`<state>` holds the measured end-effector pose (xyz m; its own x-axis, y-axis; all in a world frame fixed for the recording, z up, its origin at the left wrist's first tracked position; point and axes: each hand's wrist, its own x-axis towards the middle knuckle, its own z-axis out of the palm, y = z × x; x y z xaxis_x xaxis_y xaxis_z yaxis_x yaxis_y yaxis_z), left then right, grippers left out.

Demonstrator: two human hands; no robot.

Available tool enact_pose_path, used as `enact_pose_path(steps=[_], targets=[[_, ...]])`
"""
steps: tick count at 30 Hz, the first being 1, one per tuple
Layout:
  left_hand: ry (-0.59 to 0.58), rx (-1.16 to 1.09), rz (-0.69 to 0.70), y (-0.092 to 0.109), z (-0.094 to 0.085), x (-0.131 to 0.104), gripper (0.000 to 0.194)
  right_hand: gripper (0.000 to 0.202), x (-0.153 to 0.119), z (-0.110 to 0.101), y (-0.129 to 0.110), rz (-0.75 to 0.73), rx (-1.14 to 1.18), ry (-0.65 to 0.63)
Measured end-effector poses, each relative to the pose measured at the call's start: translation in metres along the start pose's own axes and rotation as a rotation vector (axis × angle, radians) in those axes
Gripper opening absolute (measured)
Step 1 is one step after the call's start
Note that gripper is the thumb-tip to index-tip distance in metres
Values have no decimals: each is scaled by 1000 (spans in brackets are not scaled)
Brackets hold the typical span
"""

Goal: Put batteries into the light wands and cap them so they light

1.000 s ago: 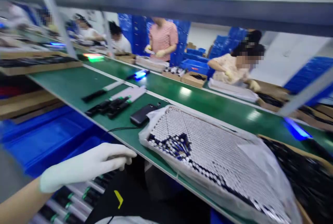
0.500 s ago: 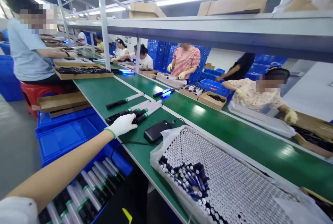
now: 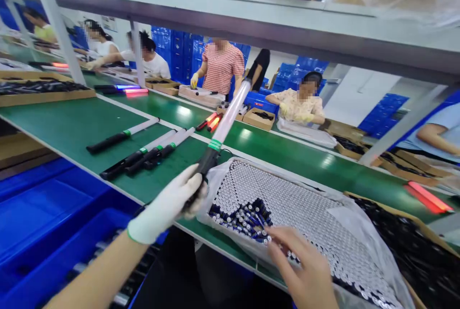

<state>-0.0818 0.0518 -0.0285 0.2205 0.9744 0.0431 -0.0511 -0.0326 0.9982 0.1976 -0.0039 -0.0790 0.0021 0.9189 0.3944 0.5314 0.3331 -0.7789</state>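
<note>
A green conveyor bench (image 3: 89, 122) runs through an assembly hall where other people work along the far side. The left hand (image 3: 168, 203), in a white glove, has its fingers clamped around the black grip of a light wand (image 3: 223, 127), which slants up and away from them with its white tube clear of the bench. Just right of that grip, the bare right hand (image 3: 305, 270) rests its slightly parted fingertips on the loose blue batteries (image 3: 247, 218) in the tray of cells (image 3: 323, 223), holding nothing that I can see. This looks like the battery-loading step: the next move seems to call for pinching cells and bringing them to the wand's grip end. More wands (image 3: 143, 155) lie beyond the gloved hand.
</note>
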Motion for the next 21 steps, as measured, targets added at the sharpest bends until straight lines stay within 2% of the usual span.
enact_pose_path(steps=[2,4,6,8,10,12,15,17,19,21], targets=[[-88,-236,-32,-4,33,0,51,23,38,11,6,-133,-219,-39],[-137,-371,-138,-12,56,4,60,20,66,19,15,-188,-445,-67],[-182,-448,-227,-19,69,11,62,16,78,24,22,-218,-590,-98],[-221,-483,-235,-25,74,17,59,14,78,26,24,-244,-603,-97],[-236,-516,-214,-29,77,22,57,12,70,23,21,-215,-519,-48],[-247,-579,-227,-31,79,27,57,10,61,20,13,-103,-374,7],[-227,-699,-230,-36,85,32,54,11,49,16,-4,74,-58,87],[-212,-757,-219,-40,90,34,53,12,42,15,-18,145,152,188],[-186,-744,-221,-46,93,34,55,12,35,15,-33,165,256,313],[-139,-668,-229,-52,96,34,57,12,29,15,-45,90,232,380]])
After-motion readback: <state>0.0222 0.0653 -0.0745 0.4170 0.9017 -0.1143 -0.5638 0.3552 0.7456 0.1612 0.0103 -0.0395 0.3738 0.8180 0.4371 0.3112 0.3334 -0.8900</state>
